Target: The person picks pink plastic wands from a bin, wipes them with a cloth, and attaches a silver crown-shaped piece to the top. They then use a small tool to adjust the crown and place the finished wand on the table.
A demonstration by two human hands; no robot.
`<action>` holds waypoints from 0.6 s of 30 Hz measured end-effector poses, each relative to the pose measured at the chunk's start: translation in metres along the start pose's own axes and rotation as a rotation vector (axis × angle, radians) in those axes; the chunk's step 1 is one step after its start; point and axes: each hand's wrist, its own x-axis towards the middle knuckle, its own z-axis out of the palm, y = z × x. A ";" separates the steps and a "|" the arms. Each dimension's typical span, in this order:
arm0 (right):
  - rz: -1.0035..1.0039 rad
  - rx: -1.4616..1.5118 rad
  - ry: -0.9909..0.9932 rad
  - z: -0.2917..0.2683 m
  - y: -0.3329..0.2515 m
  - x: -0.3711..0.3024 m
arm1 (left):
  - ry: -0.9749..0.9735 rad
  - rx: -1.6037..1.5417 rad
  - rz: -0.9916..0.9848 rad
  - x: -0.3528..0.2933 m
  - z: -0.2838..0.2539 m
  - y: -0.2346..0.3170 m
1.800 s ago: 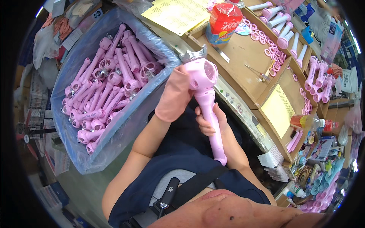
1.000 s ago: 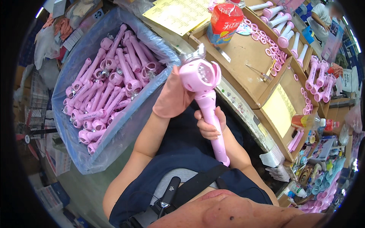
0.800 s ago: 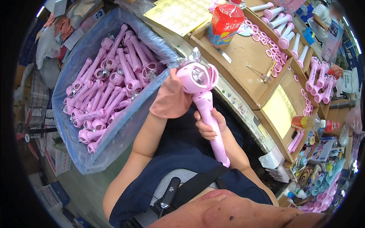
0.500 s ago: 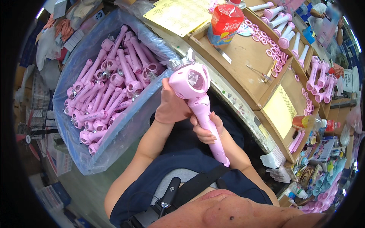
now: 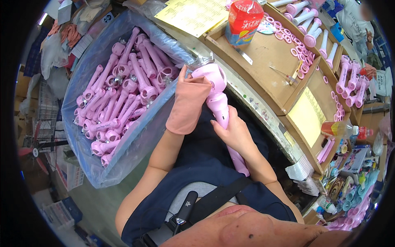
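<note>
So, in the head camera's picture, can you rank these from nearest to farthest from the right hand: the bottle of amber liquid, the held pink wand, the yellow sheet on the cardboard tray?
1. Pink wand: in the right hand itself.
2. Yellow sheet: to the hand's right, on the cardboard tray.
3. Bottle of amber liquid: farther right, beyond the sheet.

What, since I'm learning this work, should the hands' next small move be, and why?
Perhaps a slight turn of the pink wand with the right hand, against the cloth on the left hand: the right hand is around the handle, while the cloth lies against only one side of the head, leaving the round opening uncovered.
</note>
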 end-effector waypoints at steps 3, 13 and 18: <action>0.000 -0.020 -0.013 0.003 0.003 0.001 | -0.233 0.619 0.255 0.007 -0.011 0.011; -0.026 0.104 -0.036 0.000 0.004 0.002 | -0.236 0.577 0.492 0.009 -0.023 0.043; 0.098 0.601 -0.171 -0.014 0.017 0.002 | -0.250 -0.552 -0.214 0.006 -0.022 0.032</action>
